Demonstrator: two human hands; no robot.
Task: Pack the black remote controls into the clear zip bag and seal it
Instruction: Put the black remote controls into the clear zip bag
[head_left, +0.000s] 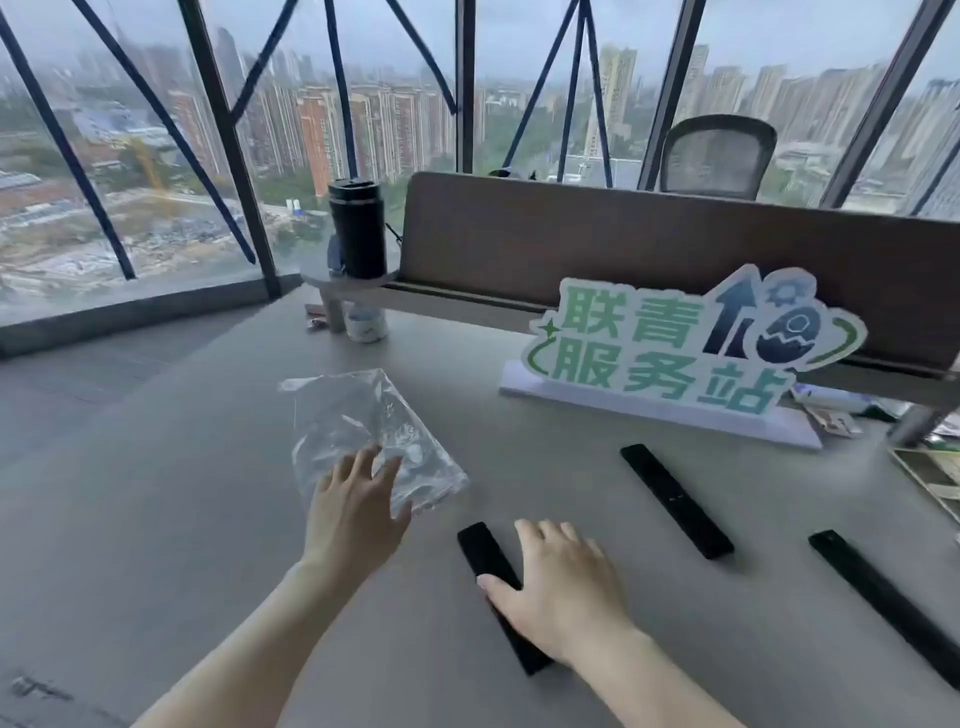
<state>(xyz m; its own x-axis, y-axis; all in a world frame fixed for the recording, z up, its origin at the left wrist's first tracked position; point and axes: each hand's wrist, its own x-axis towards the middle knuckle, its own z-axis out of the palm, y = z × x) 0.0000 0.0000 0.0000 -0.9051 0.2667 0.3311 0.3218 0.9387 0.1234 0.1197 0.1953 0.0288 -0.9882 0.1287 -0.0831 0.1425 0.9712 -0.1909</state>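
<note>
Three black remote controls lie on the grey table. The nearest remote is partly under my right hand, whose spread fingers hover over or touch it without a clear grip. A second remote lies to the right of it, and a third remote lies at the far right. The clear zip bag lies flat and crinkled at centre left. My left hand reaches over the bag's near corner with its fingers apart, holding nothing.
A white sign with green characters stands behind the remotes. A black tumbler sits on a small raised shelf, a white jar under it. A brown divider panel runs along the back. Papers and a tray lie at the right edge.
</note>
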